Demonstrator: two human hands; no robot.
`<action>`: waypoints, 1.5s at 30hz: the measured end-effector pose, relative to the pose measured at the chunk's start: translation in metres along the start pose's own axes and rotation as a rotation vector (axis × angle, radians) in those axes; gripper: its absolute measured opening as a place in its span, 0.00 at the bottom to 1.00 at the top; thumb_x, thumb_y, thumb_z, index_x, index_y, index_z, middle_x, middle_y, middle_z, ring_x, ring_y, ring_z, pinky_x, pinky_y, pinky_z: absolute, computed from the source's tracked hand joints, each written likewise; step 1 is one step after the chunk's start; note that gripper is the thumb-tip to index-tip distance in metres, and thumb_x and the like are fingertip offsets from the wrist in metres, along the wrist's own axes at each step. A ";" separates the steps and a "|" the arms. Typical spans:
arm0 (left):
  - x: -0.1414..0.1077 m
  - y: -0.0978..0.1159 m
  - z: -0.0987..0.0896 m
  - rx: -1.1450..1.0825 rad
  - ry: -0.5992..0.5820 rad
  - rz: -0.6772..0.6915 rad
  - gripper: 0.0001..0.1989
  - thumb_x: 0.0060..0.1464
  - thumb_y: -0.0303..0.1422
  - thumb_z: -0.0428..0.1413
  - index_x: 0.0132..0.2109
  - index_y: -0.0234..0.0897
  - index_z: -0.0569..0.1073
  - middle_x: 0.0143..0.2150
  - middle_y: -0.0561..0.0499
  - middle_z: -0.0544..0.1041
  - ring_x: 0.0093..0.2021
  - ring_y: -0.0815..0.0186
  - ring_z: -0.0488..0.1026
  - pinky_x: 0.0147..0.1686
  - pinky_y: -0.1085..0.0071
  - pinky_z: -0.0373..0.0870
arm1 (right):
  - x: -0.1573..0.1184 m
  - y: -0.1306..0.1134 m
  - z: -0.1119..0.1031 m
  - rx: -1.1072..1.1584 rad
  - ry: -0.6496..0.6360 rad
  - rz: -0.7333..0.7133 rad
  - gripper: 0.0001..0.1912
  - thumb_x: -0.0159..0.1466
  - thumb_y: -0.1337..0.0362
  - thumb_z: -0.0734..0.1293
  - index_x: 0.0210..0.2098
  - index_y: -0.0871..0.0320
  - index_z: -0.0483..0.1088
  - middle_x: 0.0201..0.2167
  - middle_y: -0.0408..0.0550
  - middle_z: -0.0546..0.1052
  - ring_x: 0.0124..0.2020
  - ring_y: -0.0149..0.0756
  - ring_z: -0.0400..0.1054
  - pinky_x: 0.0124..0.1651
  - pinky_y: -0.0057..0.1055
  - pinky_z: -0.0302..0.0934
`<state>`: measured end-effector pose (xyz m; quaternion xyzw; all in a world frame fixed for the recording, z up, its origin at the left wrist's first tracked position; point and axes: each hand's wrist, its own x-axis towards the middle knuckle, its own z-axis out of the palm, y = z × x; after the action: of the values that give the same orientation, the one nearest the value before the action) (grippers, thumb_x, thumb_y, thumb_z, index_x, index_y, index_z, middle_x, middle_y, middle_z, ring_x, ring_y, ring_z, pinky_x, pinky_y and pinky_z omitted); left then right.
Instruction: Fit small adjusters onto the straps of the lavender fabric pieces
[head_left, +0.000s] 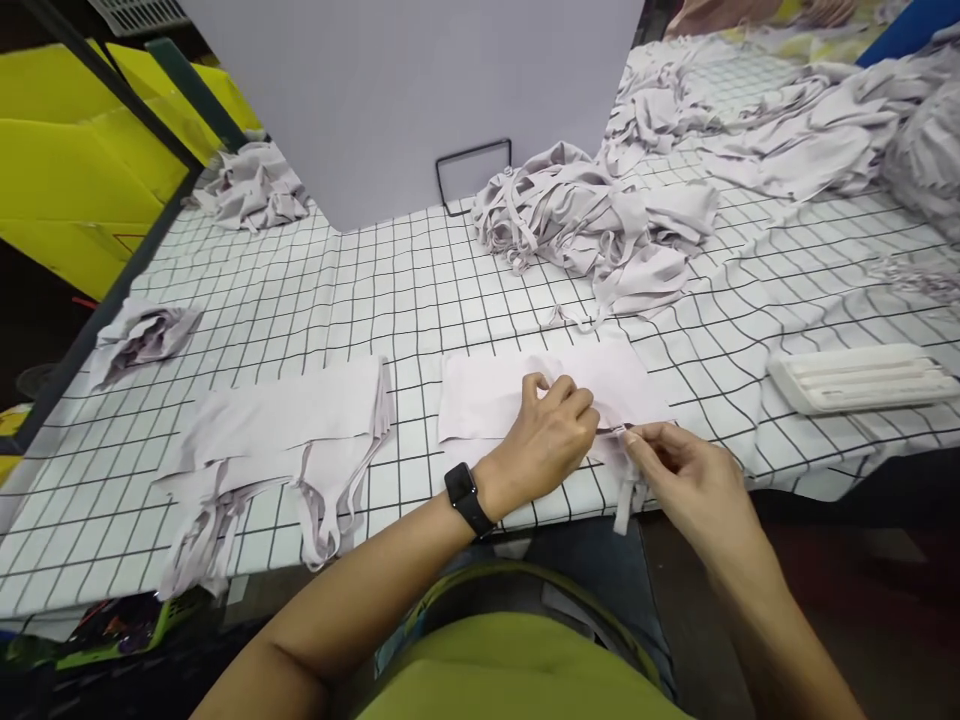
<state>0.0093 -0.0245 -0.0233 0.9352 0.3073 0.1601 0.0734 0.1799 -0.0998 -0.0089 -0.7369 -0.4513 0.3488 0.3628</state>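
Observation:
A pale pink fabric piece [480,390] with thin straps lies flat in front of me, its straps hanging over the table's front edge. My left hand [551,430], with a black watch on the wrist, rests on it with curled fingers, gathering the cloth near its lower edge. The exact grip under those fingers is hidden. At the lower right corner of the piece, my right hand [675,460] pinches the edge where a strap [622,510] joins. Left of it lies a stack of similar strapped pieces [285,410], straps dangling toward the front edge.
A tangled heap of pale fabric [585,220] sits behind, with more fabric [817,140] at back right. A white case [862,378] lies right. A folded bundle [142,340] is at left. A grey panel [420,100] stands at the back of the checked tablecloth [360,290].

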 end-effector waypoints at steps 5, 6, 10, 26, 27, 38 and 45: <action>-0.030 -0.018 -0.031 -0.284 0.116 -0.141 0.11 0.62 0.27 0.56 0.52 0.34 0.74 0.56 0.42 0.73 0.56 0.58 0.70 0.54 0.57 0.68 | -0.049 0.011 0.012 -0.170 -0.029 -0.222 0.12 0.63 0.51 0.68 0.33 0.51 0.78 0.32 0.49 0.82 0.30 0.44 0.73 0.37 0.37 0.65; -0.040 -0.022 -0.037 -0.322 0.165 -0.191 0.10 0.62 0.26 0.55 0.50 0.34 0.75 0.53 0.43 0.74 0.54 0.59 0.71 0.53 0.60 0.70 | -0.057 0.016 0.021 -0.122 -0.165 -0.213 0.12 0.63 0.51 0.68 0.34 0.50 0.80 0.34 0.50 0.83 0.34 0.46 0.75 0.39 0.38 0.66; -0.087 -0.024 -0.045 -0.414 0.247 -0.344 0.08 0.63 0.26 0.54 0.45 0.36 0.77 0.43 0.47 0.76 0.44 0.63 0.75 0.46 0.65 0.74 | -0.076 0.033 0.072 0.036 -0.500 -0.148 0.15 0.62 0.51 0.69 0.40 0.53 0.82 0.38 0.51 0.85 0.38 0.49 0.77 0.41 0.39 0.68; -0.133 -0.004 -0.024 -0.207 0.140 -0.261 0.09 0.66 0.35 0.56 0.50 0.37 0.74 0.51 0.44 0.73 0.53 0.57 0.68 0.54 0.58 0.69 | -0.126 0.010 0.022 0.218 -0.838 0.047 0.20 0.67 0.45 0.66 0.32 0.55 0.73 0.33 0.49 0.79 0.37 0.41 0.72 0.40 0.33 0.65; -0.133 -0.004 -0.023 -0.203 0.146 -0.262 0.09 0.66 0.35 0.56 0.50 0.37 0.74 0.51 0.44 0.73 0.53 0.57 0.68 0.54 0.57 0.70 | -0.130 0.010 0.024 0.276 -0.882 0.091 0.19 0.67 0.44 0.66 0.35 0.54 0.72 0.36 0.50 0.81 0.38 0.41 0.73 0.41 0.33 0.66; -0.142 0.000 -0.019 -0.155 0.198 -0.255 0.08 0.65 0.33 0.57 0.49 0.35 0.74 0.53 0.40 0.74 0.57 0.55 0.70 0.56 0.57 0.70 | -0.081 0.043 0.110 0.187 -0.408 -0.177 0.21 0.58 0.45 0.72 0.36 0.58 0.76 0.26 0.44 0.75 0.28 0.38 0.66 0.34 0.33 0.61; -0.141 0.001 -0.020 -0.148 0.184 -0.269 0.08 0.65 0.34 0.57 0.48 0.35 0.73 0.53 0.41 0.73 0.55 0.56 0.70 0.55 0.58 0.70 | -0.089 0.032 0.102 0.142 -0.467 -0.307 0.18 0.61 0.47 0.70 0.27 0.56 0.78 0.28 0.47 0.75 0.34 0.41 0.68 0.41 0.34 0.61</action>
<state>-0.1036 -0.1087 -0.0404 0.8591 0.4225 0.2559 0.1343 0.0763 -0.1697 -0.0700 -0.5326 -0.6033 0.4808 0.3480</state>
